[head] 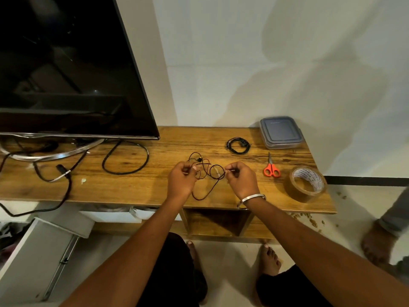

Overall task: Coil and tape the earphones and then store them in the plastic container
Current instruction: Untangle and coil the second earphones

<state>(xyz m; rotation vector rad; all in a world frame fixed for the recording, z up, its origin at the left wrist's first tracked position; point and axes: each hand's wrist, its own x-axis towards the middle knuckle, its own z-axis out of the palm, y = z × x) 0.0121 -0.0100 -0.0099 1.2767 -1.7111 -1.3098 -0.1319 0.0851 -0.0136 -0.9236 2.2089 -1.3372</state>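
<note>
Step in hand: coiling. Left hand [182,176] and right hand [240,176] each pinch the loose earphones [207,171] cable, fingers curled in a closed grip, over the middle of the surface [155,185] near its front edge. Loops tangled; slack trails toward the front edge. Judgement: keep loops even, hold the coil in one hand. Tape roll [306,183] and scissors [271,168] lie toward the right edge; lidded plastic container [280,132] at back right corner.
</note>
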